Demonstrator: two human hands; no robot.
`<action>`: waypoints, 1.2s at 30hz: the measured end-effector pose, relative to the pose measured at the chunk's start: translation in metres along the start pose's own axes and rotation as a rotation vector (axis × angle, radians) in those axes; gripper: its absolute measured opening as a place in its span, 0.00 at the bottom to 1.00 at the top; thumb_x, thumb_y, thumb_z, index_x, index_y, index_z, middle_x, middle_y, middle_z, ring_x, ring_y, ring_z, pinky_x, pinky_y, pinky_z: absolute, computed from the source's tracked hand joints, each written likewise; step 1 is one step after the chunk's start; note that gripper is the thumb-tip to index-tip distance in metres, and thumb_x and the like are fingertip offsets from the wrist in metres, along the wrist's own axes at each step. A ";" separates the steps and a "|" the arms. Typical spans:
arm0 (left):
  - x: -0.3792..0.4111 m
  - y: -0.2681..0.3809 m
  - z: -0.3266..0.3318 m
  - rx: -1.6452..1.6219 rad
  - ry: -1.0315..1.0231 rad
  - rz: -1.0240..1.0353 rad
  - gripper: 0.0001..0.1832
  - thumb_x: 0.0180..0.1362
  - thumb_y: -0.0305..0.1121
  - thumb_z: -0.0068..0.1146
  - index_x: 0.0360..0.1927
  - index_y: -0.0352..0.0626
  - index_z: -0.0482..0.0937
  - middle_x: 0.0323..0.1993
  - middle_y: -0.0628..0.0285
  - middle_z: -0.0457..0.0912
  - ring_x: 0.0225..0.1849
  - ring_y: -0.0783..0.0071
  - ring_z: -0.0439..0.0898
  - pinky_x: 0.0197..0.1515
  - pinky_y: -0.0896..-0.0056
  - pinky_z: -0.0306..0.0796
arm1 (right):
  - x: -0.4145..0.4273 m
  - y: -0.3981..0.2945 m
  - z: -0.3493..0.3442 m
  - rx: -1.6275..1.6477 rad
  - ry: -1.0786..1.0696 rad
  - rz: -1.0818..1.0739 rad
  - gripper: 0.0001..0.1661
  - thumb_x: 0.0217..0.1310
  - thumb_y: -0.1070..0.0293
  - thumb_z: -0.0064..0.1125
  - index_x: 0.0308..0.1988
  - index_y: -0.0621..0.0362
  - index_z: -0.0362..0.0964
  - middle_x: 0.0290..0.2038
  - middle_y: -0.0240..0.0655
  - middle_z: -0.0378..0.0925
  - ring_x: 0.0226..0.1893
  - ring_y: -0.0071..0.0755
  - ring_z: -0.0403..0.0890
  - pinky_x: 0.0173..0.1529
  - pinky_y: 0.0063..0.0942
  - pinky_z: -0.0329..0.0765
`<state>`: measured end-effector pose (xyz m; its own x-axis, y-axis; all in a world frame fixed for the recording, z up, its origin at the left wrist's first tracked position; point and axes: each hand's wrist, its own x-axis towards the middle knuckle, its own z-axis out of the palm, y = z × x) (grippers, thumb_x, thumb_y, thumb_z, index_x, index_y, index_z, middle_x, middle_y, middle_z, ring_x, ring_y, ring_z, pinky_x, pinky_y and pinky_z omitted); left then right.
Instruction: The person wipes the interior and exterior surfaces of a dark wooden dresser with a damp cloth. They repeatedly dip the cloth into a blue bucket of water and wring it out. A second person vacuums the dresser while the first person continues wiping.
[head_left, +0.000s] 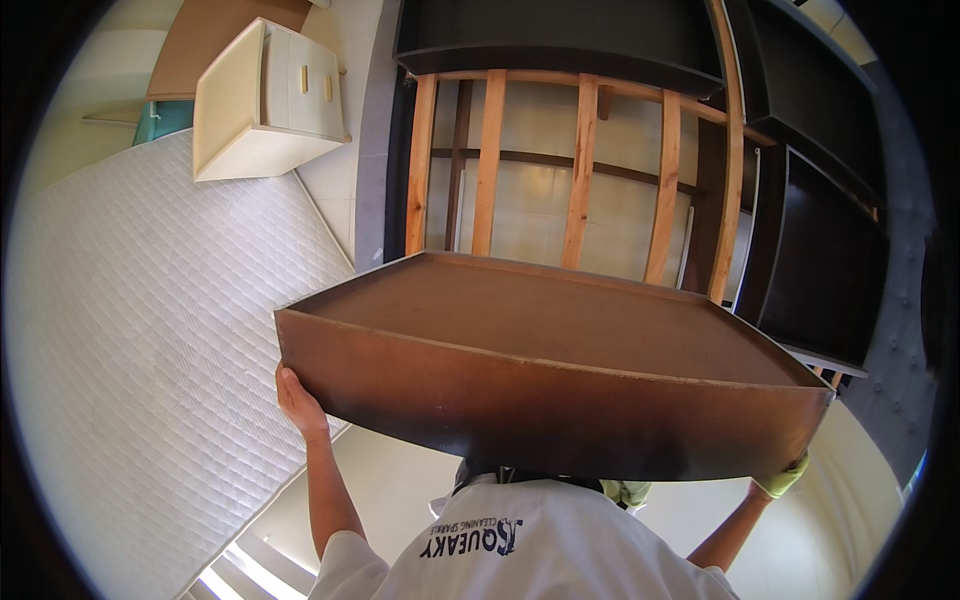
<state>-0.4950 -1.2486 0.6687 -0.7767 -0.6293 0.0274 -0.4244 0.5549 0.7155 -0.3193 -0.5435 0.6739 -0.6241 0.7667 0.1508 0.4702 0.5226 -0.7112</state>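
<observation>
A large brown wooden drawer, with its underside or hollow face turned up, spans the space before my body. My left hand is bare and grips its left end near the corner, fingers along the side. At the opposite end, my right hand wears a yellow-green glove and holds the lower right corner; most of its fingers are hidden by the panel. Just beyond the drawer's far edge, a bed frame with orange-brown wooden slats lies over a pale floor.
A white quilted mattress lies at the left, with a cream two-drawer nightstand by its far edge. Dark drawers or trays rest on the frame's right side, another dark one at its far end. Grey padded upholstery edges the right.
</observation>
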 end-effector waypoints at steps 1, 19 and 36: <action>0.001 0.001 -0.003 0.052 -0.035 -0.016 0.21 0.64 0.40 0.32 0.46 0.33 0.71 0.40 0.56 0.75 0.42 0.70 0.72 0.47 0.73 0.63 | 0.006 -0.005 -0.007 0.229 0.077 0.105 0.22 0.52 0.72 0.53 0.48 0.60 0.61 0.43 0.35 0.69 0.41 0.31 0.71 0.48 0.29 0.70; 0.042 0.016 -0.011 -0.323 -0.612 -0.082 0.35 0.60 0.55 0.35 0.56 0.30 0.61 0.52 0.50 0.69 0.56 0.64 0.66 0.57 0.70 0.56 | -0.054 -0.372 0.305 -0.249 -1.572 -0.900 0.23 0.58 0.57 0.44 0.49 0.60 0.65 0.47 0.37 0.69 0.46 0.32 0.70 0.48 0.29 0.69; 0.057 -0.009 -0.018 -0.263 -0.675 0.172 0.25 0.56 0.43 0.46 0.52 0.34 0.68 0.51 0.41 0.69 0.43 0.47 0.76 0.43 0.63 0.71 | -0.295 -0.256 0.719 -0.153 -1.571 -0.446 0.13 0.55 0.63 0.48 0.25 0.58 0.74 0.22 0.30 0.74 0.25 0.26 0.71 0.33 0.26 0.68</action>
<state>-0.5269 -1.2989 0.6760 -0.9751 -0.0270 -0.2203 -0.2115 0.4138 0.8855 -0.7044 -1.1712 0.3174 -0.6586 -0.5037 -0.5590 0.0842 0.6888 -0.7200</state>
